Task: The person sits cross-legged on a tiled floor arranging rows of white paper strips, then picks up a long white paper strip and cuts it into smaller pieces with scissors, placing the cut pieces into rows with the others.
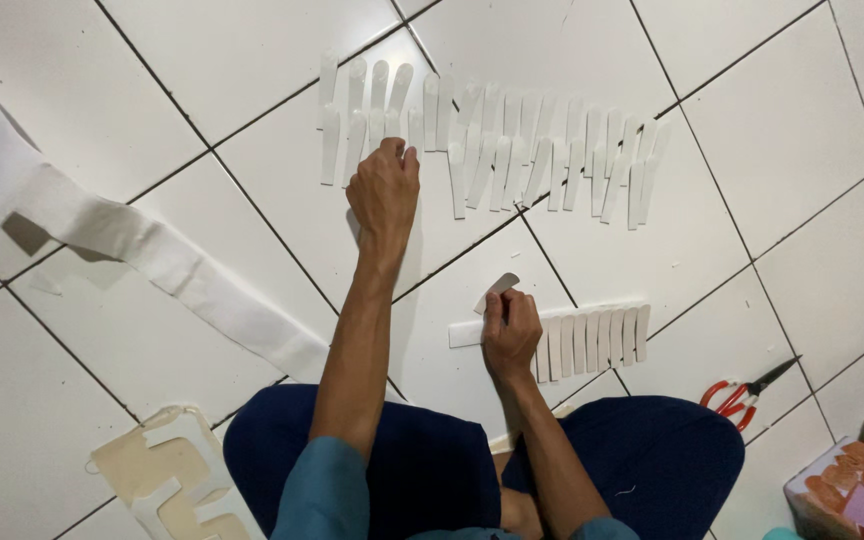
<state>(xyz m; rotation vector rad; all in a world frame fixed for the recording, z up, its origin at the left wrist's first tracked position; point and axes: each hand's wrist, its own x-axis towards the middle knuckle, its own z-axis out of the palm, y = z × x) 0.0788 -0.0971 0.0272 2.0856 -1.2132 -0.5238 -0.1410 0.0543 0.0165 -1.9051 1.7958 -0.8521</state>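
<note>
Your left hand (384, 190) is stretched out well ahead of you, knuckles up, fingers curled narrow and pressed down on the white tiled floor (152, 90). Its fingertips sit on one piece in the long row of white strips (497, 150), at that row's left part; most of the row fans off to the right of that hand, two tiers deep, rounded tips up. Whether the fingers pinch the piece or only press it, you cannot tell from here.

Your right hand (510, 335) is drawn in close, just in front of your knee, fingers closed on a single cut strip (497, 290) that sticks up from the fingertips and tilts to the right. Under that hand and running off to its right lies the comb-cut sheet (592, 338), its tabs side by side, flat on the tile.

Further right of the right hand, well apart, red-handled scissors (747, 392) lie on the floor. Left of your left arm a long white band of material (152, 250) trails across the tiles, and near your left knee sits a cream template board (167, 480).
</note>
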